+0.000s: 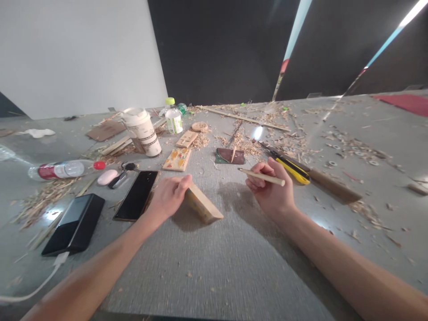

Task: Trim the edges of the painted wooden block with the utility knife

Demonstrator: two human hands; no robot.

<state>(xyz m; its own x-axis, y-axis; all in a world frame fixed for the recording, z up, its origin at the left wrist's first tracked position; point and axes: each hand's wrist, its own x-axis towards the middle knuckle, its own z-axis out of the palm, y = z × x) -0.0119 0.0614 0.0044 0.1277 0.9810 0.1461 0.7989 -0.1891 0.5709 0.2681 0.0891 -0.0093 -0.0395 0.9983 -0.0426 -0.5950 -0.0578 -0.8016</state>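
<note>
My left hand [172, 194] grips the upper left end of a wooden block [203, 203], which stands tilted on the table with its lower right end down. Yellow and bluish marks show on the block's near face. My right hand [272, 189] is closed around a pencil [262, 177], its dark tip pointing left above the table. Just beyond lies a dark red and green piece [230, 156] with a thin wooden stick across it. A yellow and black utility knife [289, 168] rests right beside my right hand, with a long wooden strip [331, 185] next to it.
On the left are a black phone [137, 196], a power bank [75, 225] with a white cable, a lying bottle [67, 169] and a paper cup [142, 133]. Behind stand a green-capped bottle [173, 117] and a painted wooden piece [177, 159]. Wood shavings [290, 142] cover the back and right.
</note>
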